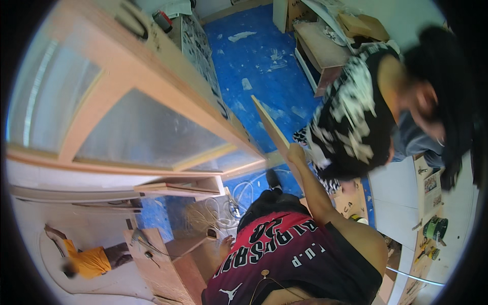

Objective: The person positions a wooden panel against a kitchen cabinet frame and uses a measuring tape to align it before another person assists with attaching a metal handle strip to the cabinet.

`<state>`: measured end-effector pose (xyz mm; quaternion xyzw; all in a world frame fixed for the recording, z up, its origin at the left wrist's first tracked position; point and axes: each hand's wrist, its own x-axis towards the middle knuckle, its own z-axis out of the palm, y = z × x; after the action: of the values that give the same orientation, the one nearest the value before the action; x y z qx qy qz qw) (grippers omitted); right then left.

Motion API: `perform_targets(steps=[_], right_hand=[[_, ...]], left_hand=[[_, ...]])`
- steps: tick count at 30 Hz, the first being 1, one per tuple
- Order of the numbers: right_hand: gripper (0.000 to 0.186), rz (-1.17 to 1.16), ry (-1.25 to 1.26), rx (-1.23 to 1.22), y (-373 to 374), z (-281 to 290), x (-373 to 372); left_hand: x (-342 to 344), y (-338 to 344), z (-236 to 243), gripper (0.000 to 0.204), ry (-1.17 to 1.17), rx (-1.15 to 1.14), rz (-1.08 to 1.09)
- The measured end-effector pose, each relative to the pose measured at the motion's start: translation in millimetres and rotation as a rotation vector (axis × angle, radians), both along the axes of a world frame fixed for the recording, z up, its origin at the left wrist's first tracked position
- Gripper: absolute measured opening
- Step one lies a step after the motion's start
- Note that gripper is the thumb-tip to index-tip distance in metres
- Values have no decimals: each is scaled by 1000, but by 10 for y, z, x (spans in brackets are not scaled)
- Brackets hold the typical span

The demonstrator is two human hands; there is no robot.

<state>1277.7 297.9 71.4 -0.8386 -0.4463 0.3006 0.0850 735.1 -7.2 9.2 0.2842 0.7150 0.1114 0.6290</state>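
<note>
My right arm reaches forward, and my right hand [295, 152] is closed around the near end of a long, narrow wooden board [272, 123]. The board slants away from me over the blue floor covering. Low beside my jersey, my left hand [226, 247] shows only in part, and its fingers are too small to read. Near it are a brown wooden box [188, 274] and loose pale cables [216, 213]. Just right of the board, a co-worker in a black and white patterned shirt [345, 122] leans close, partly blurred.
A large wooden frame with clear panes [147, 127] fills the left. Blue floor sheeting [244, 56] carries scraps. A low wooden cabinet [325, 48] stands at the back right. Farther off at lower left is a person in a yellow shirt [89, 262]. A green spool [435, 228] lies at right.
</note>
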Motion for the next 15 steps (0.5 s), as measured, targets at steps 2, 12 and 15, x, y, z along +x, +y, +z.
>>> perform_targets(steps=[2,12,15], right_hand=[[28,14,41,22,632,38,33],[25,-89,73,337,2866,1418,292],[25,-75,54,524,3462,1718,502]], left_hand=[[-6,339,60,47,9,42,-17],[557,1479,121,47,15,79,80],[812,1671,111,45,21,52,70]])
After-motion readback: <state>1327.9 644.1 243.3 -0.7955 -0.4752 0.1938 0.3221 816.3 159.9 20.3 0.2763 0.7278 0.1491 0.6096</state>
